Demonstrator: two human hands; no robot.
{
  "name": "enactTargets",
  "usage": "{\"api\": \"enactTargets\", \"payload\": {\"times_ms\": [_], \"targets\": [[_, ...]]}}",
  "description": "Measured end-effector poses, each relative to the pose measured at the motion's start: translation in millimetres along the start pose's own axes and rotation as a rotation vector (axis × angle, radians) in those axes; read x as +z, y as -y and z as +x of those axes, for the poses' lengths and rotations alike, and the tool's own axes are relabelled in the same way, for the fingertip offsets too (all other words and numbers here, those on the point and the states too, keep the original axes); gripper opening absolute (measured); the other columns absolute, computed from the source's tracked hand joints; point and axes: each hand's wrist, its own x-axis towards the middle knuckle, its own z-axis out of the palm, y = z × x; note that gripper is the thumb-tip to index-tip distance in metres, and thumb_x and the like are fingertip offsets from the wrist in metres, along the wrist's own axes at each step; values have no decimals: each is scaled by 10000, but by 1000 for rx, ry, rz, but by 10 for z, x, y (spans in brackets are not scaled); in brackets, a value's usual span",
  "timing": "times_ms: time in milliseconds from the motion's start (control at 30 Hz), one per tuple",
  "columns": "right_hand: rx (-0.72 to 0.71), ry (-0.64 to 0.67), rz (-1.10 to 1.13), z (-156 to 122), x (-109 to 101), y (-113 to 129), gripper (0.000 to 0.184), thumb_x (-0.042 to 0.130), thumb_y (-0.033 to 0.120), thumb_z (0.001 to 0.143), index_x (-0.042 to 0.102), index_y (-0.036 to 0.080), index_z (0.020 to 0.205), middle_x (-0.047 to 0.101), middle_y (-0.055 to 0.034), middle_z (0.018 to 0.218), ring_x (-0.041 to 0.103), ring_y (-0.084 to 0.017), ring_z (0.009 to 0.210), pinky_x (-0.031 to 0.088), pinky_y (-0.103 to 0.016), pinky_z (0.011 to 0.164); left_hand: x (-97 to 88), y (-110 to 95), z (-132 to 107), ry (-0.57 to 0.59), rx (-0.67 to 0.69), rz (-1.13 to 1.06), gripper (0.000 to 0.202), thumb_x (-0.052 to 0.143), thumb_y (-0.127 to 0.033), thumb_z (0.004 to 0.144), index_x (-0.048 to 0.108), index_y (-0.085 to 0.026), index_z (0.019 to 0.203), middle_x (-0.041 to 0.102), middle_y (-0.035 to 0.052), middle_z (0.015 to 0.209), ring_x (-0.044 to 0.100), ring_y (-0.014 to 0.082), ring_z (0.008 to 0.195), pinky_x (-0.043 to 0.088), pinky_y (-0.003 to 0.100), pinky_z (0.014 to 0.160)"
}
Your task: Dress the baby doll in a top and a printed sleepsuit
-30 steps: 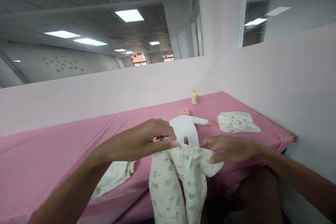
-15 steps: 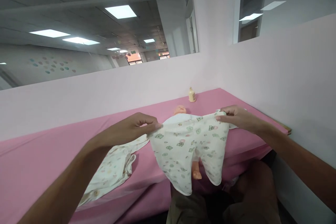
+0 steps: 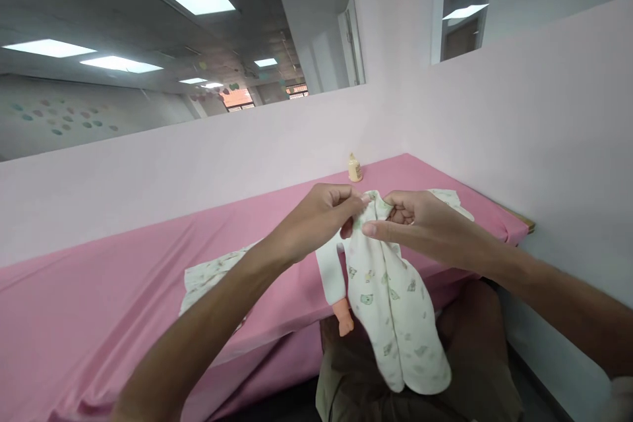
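Note:
A pair of white baby pants [image 3: 390, 297] with a small green print hangs in front of me, doubled lengthwise with its legs side by side. My left hand [image 3: 341, 208] pinches the waistband from the left. My right hand [image 3: 410, 214] grips the same top edge from the right, close to the left hand. Behind the pants lies a baby doll in white clothing, mostly hidden; one white-covered leg [image 3: 331, 270] and its bare foot [image 3: 343, 318] show at the bed's front edge.
The low surface is covered by a pink sheet [image 3: 277, 306]. Printed baby clothes [image 3: 212, 273] lie at left, partly behind my left arm. Another printed cloth [image 3: 452, 201] lies at right. A cream bottle [image 3: 355, 168] stands near the wall [image 3: 247, 145].
My hands have come together from wide apart. The pants, spread out flat before, are now folded in half lengthwise. More of the doll's leg shows at left.

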Motion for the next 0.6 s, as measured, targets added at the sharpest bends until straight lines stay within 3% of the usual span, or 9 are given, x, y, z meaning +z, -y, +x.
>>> {"api": "enactTargets", "payload": {"times_ms": [167, 333, 433, 500, 533, 600], "targets": [[-8, -79, -98, 43, -1, -139, 449, 705, 544, 719, 412, 207, 672, 383, 56, 590, 324, -75, 514, 211, -237, 456, 205, -58, 51, -15, 87, 35, 235, 509, -328, 892, 646, -161, 801, 609, 3, 733, 543, 111, 673, 438, 230, 609], [-38, -130, -117, 96, -55, -237, 242, 633, 346, 781, 459, 201, 698, 434, 45, 621, 363, -82, 535, 262, -232, 470, 275, 8, -17, 21, 247, 32, 273, 472, -305, 929, 675, -195, 1075, 670, 58, 1066, 606, 191, 1033, 488, 340, 910], [-105, -108, -6, 94, -141, -221, 143, 580, 277, 813, 499, 193, 729, 471, 33, 651, 404, -88, 563, 303, -229, 494, 302, 244, -48, -232, 349, 65, 349, 559, -360, 895, 599, -256, 1226, 569, 66, 1317, 470, 236, 1278, 389, 419, 1073], [-135, -80, 93, 81, -205, -185, 94, 587, 264, 812, 547, 188, 776, 518, 17, 688, 461, -103, 606, 345, -232, 521, 357, 473, -24, -387, 325, -3, 570, 652, -418, 830, 473, -290, 1355, 462, 67, 1441, 352, 253, 1382, 325, 448, 1125], [-146, -69, 142, 74, -232, -161, 82, 598, 262, 808, 570, 186, 809, 543, 9, 710, 491, -112, 631, 366, -235, 536, 403, 591, 0, -363, 289, -118, 689, 688, -446, 796, 408, -289, 1405, 410, 76, 1486, 311, 258, 1409, 309, 444, 1137], [-159, -59, 237, 68, -267, -105, 118, 615, 270, 804, 598, 185, 884, 585, -4, 759, 539, -127, 677, 402, -240, 562, 545, 801, 60, -156, 182, -489, 767, 684, -526, 776, 380, -268, 1431, 396, 94, 1504, 309, 269, 1416, 312, 428, 1138]]}}
